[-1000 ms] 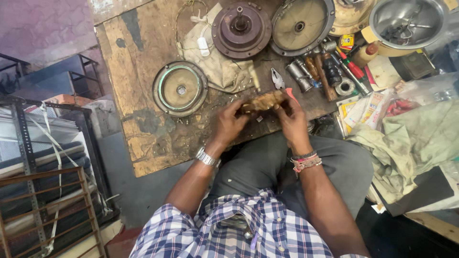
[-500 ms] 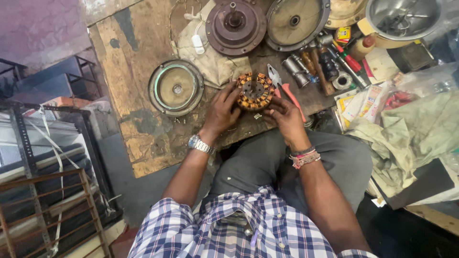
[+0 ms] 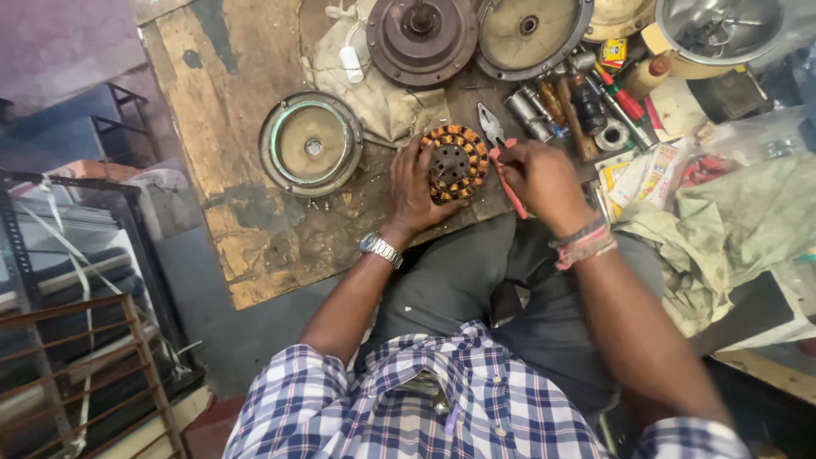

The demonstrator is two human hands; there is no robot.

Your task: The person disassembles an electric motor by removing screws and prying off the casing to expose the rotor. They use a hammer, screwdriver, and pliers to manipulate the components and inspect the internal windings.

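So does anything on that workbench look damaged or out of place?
The worn wooden board is patchy, its surface peeling. Nothing looks spilled. The left hand steadies a round copper-wound coil lying flat; the right hand grips red-handled pliers beside it.

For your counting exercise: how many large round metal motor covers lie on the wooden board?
3: one left of the left hand, two at the top edge. More may be hidden.
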